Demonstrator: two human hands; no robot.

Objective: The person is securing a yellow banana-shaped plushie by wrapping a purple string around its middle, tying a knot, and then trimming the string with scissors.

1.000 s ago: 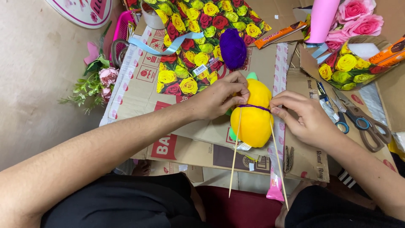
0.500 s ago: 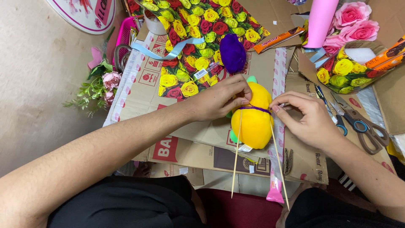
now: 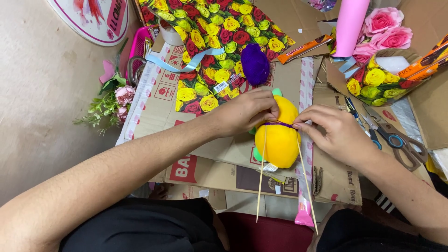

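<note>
A yellow plush toy [image 3: 281, 140] with green bits lies on flattened cardboard [image 3: 224, 163] in the middle of the head view. A purple thread [image 3: 280, 124] runs around its neck. My left hand [image 3: 245, 112] pinches the thread at the toy's left side. On the toy's right, my right hand [image 3: 333, 133] pinches the other end. Two thin wooden skewers [image 3: 261, 177] lie along the toy and stick out toward me. A purple pompom [image 3: 255, 63] rests just beyond the toy.
Rose-print wrapping paper [image 3: 210, 37] and a light blue ribbon [image 3: 177, 63] lie at the back. Scissors [image 3: 396, 140] sit to the right, near a pink roll [image 3: 350, 25], pink fabric roses [image 3: 385, 28] and a rose-covered basket [image 3: 378, 81]. Artificial flowers [image 3: 112, 102] lie left.
The view has shifted slightly. Both hands stay pinched at the purple thread around the toy's neck, with the fingers drawn a little closer to it.
</note>
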